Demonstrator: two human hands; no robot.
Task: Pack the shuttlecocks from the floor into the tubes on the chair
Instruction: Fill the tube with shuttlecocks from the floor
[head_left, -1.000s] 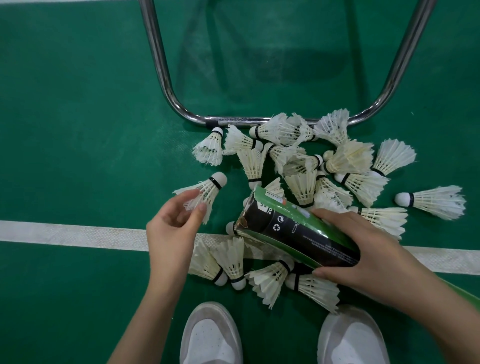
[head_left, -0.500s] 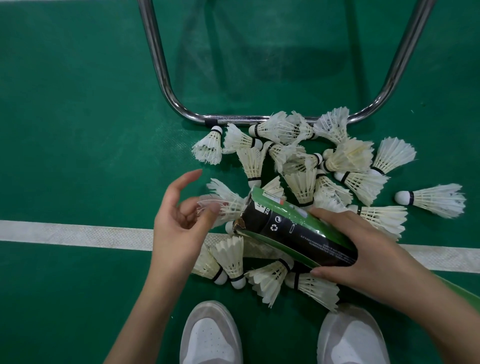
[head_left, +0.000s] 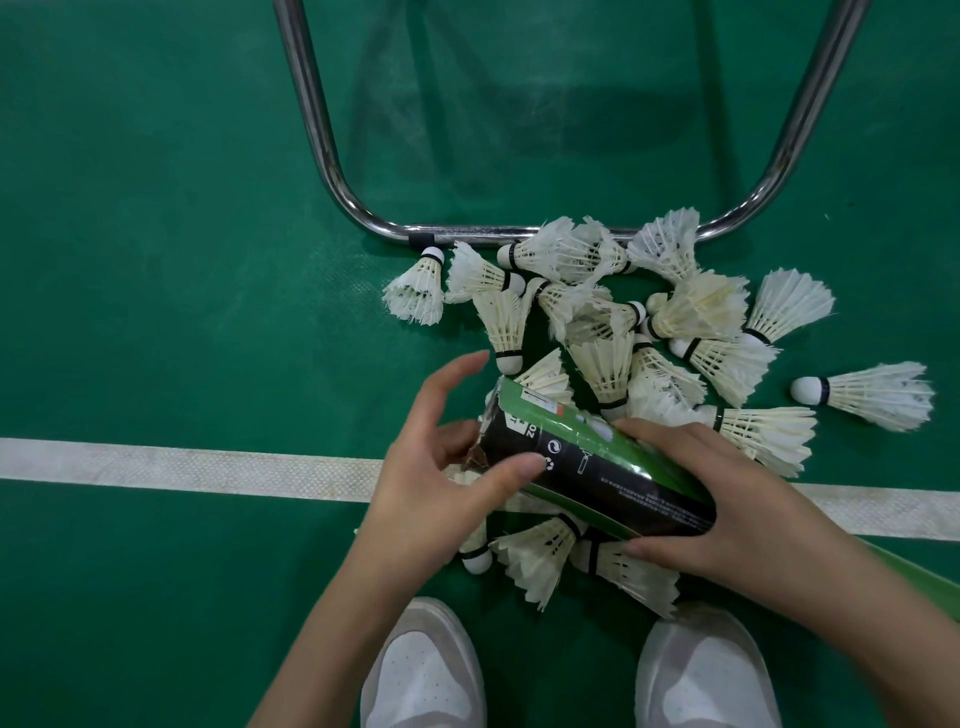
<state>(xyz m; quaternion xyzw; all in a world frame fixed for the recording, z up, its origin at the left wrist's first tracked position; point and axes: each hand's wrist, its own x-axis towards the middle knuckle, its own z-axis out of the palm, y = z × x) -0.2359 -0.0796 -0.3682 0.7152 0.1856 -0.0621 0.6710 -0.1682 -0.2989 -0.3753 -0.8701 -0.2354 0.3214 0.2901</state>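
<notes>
A black and green shuttlecock tube (head_left: 597, 467) lies tilted low over the floor, its open mouth pointing left. My right hand (head_left: 727, 509) is wrapped around its middle. My left hand (head_left: 431, 483) sits at the mouth with fingers spread and the thumb resting on the tube's side; no shuttlecock shows in it, and the palm hides the opening. Several white feather shuttlecocks (head_left: 602, 364) lie heaped on the green floor beyond the tube. A few more shuttlecocks (head_left: 535, 556) lie under it, and one shuttlecock (head_left: 872, 395) lies apart at the right.
A chrome chair frame (head_left: 311, 130) curves along the floor just behind the pile. A white court line (head_left: 182, 462) crosses under my hands. My two white shoes (head_left: 421, 670) stand at the bottom edge. Neither the chair seat nor any other tube is in view.
My left hand picked a shuttlecock off the floor at the left, carried it right to the tube mouth, and now covers the mouth with that shuttlecock out of sight. The right hand and tube barely moved.
</notes>
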